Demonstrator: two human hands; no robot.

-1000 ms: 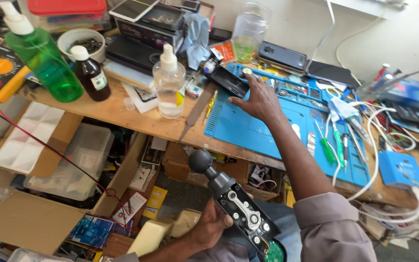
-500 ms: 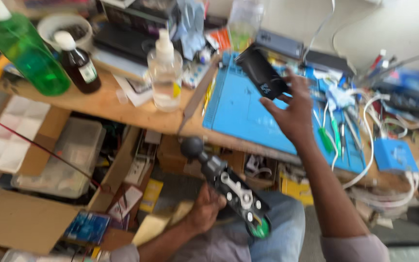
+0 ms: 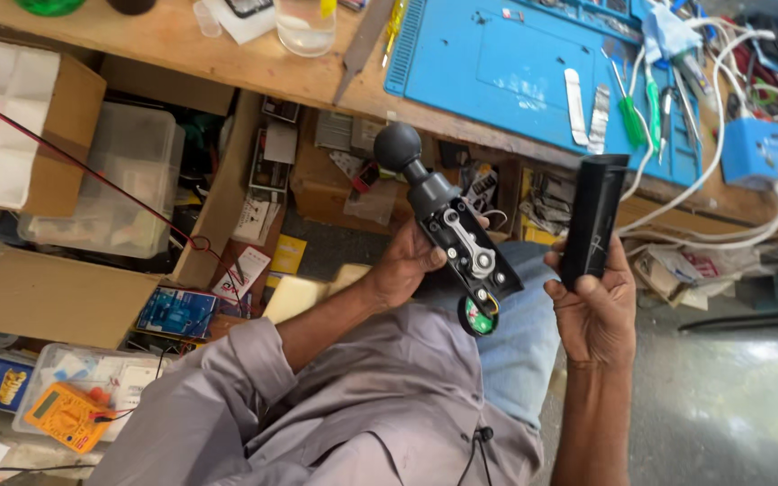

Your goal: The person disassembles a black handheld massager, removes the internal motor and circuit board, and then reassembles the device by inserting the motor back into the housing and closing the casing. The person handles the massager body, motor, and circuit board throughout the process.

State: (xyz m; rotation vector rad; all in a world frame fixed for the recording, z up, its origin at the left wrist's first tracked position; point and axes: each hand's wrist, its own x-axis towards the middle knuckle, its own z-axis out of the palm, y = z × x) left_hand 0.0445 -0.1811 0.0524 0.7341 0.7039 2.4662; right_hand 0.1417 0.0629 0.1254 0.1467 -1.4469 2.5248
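Massager body (image 3: 461, 247) sits opened in my left hand (image 3: 407, 265), innards exposed; right hand (image 3: 598, 310) grips the black cover (image 3: 592, 220), held apart, not yet fitted.

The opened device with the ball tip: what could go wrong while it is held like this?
The opened device sits in the left hand over the lap, its wires and green board bare; a snag could tear them. The right hand grips the black cover only at its lower end, so it might slip and fall.
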